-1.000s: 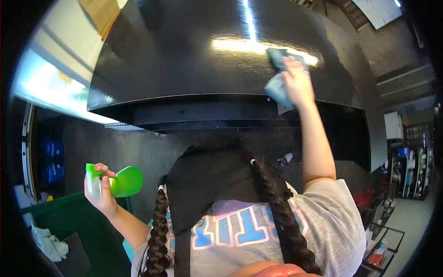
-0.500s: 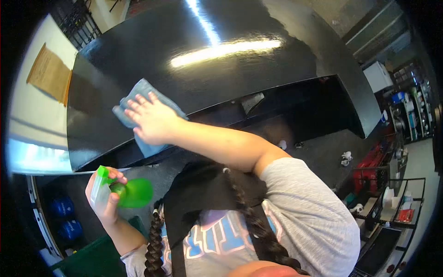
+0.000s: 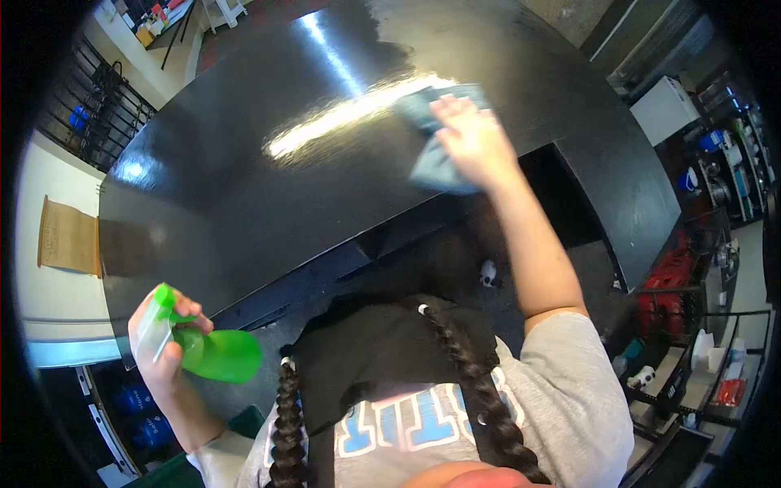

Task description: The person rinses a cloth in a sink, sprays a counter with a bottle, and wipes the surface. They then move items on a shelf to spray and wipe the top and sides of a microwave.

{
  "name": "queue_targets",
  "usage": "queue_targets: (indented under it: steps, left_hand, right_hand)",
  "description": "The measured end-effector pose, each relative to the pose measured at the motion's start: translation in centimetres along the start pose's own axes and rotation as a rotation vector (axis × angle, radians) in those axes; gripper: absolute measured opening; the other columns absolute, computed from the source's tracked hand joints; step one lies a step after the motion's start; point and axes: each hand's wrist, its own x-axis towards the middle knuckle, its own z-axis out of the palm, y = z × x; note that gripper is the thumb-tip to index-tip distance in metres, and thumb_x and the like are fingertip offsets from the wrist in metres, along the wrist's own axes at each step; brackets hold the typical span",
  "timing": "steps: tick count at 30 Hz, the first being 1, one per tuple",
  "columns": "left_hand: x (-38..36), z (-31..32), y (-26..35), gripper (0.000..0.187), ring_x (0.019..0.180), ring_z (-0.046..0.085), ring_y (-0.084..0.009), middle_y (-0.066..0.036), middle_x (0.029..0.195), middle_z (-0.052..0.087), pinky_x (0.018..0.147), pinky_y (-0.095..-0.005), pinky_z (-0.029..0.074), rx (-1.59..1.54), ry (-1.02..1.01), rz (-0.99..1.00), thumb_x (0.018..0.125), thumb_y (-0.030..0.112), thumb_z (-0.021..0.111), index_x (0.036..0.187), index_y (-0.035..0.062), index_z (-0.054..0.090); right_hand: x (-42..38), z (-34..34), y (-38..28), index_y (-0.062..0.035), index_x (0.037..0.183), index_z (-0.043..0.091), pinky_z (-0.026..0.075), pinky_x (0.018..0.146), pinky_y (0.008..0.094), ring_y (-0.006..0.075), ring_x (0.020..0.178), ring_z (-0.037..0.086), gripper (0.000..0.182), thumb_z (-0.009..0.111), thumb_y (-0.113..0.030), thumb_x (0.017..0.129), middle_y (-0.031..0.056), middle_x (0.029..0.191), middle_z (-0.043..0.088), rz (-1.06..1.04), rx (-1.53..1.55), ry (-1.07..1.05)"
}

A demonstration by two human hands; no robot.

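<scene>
My left hand [image 3: 156, 366] is closed round the neck of a green spray bottle [image 3: 232, 355], held tilted on its side in front of the counter, at the lower left. Its green trigger head points up. My right hand [image 3: 473, 142] presses a blue-grey cleaning cloth [image 3: 439, 169] against the glossy black countertop [image 3: 244, 220], near the counter's inner edge. The fingers lie close together over the cloth, which is bunched beneath them. A wet-looking sheen and light reflections show on the surface around the cloth.
To the right of my hand, the counter has a dark recess [image 3: 561, 195]. A paper scroll [image 3: 71, 237] hangs on the left wall. Shelves with goods [image 3: 728, 382], a white box [image 3: 665, 111] and red crates [image 3: 667, 301] stand at the right.
My right hand has swept the cloth across the countertop to the right and farther from my body. My left hand still holds the spray bottle, slightly lower left in view.
</scene>
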Motion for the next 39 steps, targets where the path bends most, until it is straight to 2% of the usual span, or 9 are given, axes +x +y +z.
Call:
queue_targets:
  steps: [3, 6, 10, 14, 18, 21, 25, 28, 39]
  left_hand:
    - [4.9, 5.2, 1.2, 0.079, 0.074, 0.067, -0.0213, -0.015, 0.095, 0.064, 0.063, -0.0311, 0.057, -0.057, -0.083, -0.003, 0.073, 0.047, 0.081, 0.121, -0.0088, 0.052]
    - [11.4, 11.2, 3.0, 0.065, 0.073, 0.066, -0.0181, -0.012, 0.093, 0.066, 0.063, -0.0297, 0.056, -0.043, -0.224, -0.001, 0.077, 0.038, 0.079, 0.121, -0.0044, 0.057]
    - [21.1, 18.2, 4.7, 0.043, 0.065, 0.063, -0.0136, -0.007, 0.088, 0.066, 0.060, -0.0274, 0.053, 0.161, -0.276, -0.047, 0.082, 0.026, 0.076, 0.113, -0.0002, 0.062]
    - [30.5, 23.9, 3.4, 0.028, 0.060, 0.062, -0.0116, -0.004, 0.071, 0.066, 0.059, -0.0287, 0.050, 0.472, -0.312, 0.069, 0.081, 0.021, 0.075, 0.099, 0.0017, 0.067]
    - [37.6, 28.9, 1.0, 0.044, 0.069, 0.066, -0.0191, -0.010, 0.078, 0.069, 0.069, -0.0346, 0.053, 0.696, -0.334, 0.041, 0.079, 0.030, 0.072, 0.115, 0.0045, 0.066]
    - [40.0, 32.1, 2.1, 0.024, 0.058, 0.062, -0.0144, -0.006, 0.069, 0.066, 0.057, -0.0323, 0.050, 0.837, -0.351, 0.212, 0.080, 0.022, 0.076, 0.093, 0.0040, 0.068]
    - [43.8, 33.9, 2.6, 0.029, 0.061, 0.065, -0.0159, -0.010, 0.075, 0.067, 0.059, -0.0338, 0.054, 0.585, -0.239, -0.062, 0.078, 0.022, 0.078, 0.094, 0.0002, 0.067]
    - [47.4, 34.2, 1.8, 0.033, 0.062, 0.066, -0.0164, -0.011, 0.076, 0.067, 0.058, -0.0338, 0.055, 0.446, -0.235, -0.064, 0.079, 0.024, 0.077, 0.097, -0.0016, 0.065]
    - [52.8, 31.0, 0.2, 0.034, 0.062, 0.066, -0.0175, -0.007, 0.073, 0.069, 0.062, -0.0344, 0.051, 0.808, -0.234, 0.019, 0.085, 0.033, 0.071, 0.102, 0.0046, 0.064]
  right_hand:
    - [0.9, -0.8, 12.3, -0.0155, 0.146, 0.042, 0.024, 0.116, 0.0502, 0.0260, 0.143, 0.031, 0.053, 0.040, -0.037, 0.098, 0.0072, 0.154, 0.035, 0.371, -0.183, -0.018]
    - [2.3, -1.0, 15.0, -0.0099, 0.148, 0.036, 0.020, 0.117, 0.0514, 0.0304, 0.145, 0.026, 0.057, 0.038, -0.038, 0.098, 0.0113, 0.157, 0.030, 0.567, -0.261, -0.040]
    - [1.7, -1.8, 14.2, -0.0054, 0.147, 0.037, 0.017, 0.118, 0.0514, 0.0320, 0.145, 0.027, 0.058, 0.040, -0.036, 0.097, 0.0144, 0.155, 0.031, 0.562, -0.147, 0.019]
    - [1.5, -1.4, 14.8, -0.0021, 0.144, 0.042, 0.019, 0.116, 0.0549, 0.0355, 0.142, 0.030, 0.058, 0.043, -0.035, 0.096, 0.0179, 0.152, 0.037, 0.511, -0.161, 0.088]
    - [1.1, -1.7, 15.5, -0.0008, 0.143, 0.042, 0.019, 0.115, 0.0566, 0.0375, 0.142, 0.030, 0.059, 0.044, -0.035, 0.096, 0.0191, 0.151, 0.037, 0.488, -0.150, 0.109]
    - [1.3, -2.2, 15.6, 0.0008, 0.142, 0.042, 0.019, 0.115, 0.0577, 0.0392, 0.142, 0.029, 0.059, 0.045, -0.035, 0.095, 0.0221, 0.150, 0.037, 0.485, -0.114, 0.092]
    - [1.3, -2.0, 15.9, 0.0008, 0.142, 0.043, 0.019, 0.115, 0.0579, 0.0390, 0.142, 0.029, 0.059, 0.046, -0.034, 0.095, 0.0221, 0.150, 0.037, 0.479, -0.115, 0.113]
    - [1.5, -2.1, 16.3, 0.0009, 0.142, 0.043, 0.020, 0.114, 0.0580, 0.0388, 0.142, 0.029, 0.059, 0.047, -0.034, 0.094, 0.0219, 0.151, 0.037, 0.495, -0.114, 0.101]
    - [1.9, -1.6, 15.2, -0.0049, 0.145, 0.041, 0.019, 0.115, 0.0573, 0.0361, 0.143, 0.027, 0.061, 0.048, -0.038, 0.093, 0.0184, 0.153, 0.034, 0.502, -0.139, 0.066]
